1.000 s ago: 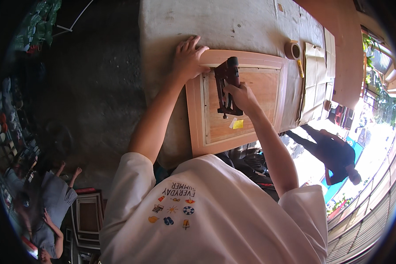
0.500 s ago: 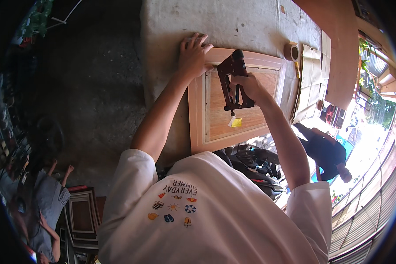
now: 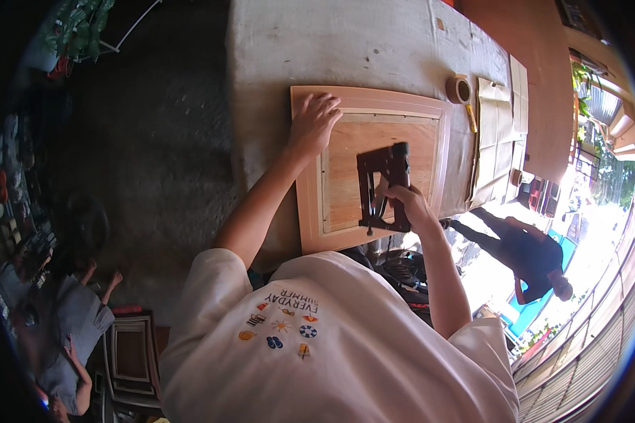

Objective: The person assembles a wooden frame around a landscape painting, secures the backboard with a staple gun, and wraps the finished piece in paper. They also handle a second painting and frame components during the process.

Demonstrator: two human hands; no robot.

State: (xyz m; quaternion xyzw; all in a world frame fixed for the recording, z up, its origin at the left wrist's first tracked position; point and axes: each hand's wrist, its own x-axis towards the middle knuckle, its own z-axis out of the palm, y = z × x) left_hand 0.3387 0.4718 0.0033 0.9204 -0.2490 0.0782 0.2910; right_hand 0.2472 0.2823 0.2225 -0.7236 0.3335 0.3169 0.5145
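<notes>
A pale wooden picture frame lies on the table, with a plywood backing set inside it. My left hand rests on the frame's far left corner, fingers stretched over the wood. In my right hand is a dark brown staple gun, gripped by its handle with fingers wrapped round it. The gun hangs over the right half of the backing, its dark-capped end pointing away from me. Whether its nose touches the wood I cannot tell.
Cloth covers the table. A roll of tape, a yellow-handled tool and folded brown paper lie to the right. One person stands beyond on the right, another at the left near stacked frames.
My right hand has brought the staple gun nearer me and slightly right. My left hand has moved toward me, onto the frame's corner. The yellow tag below the gun no longer shows.
</notes>
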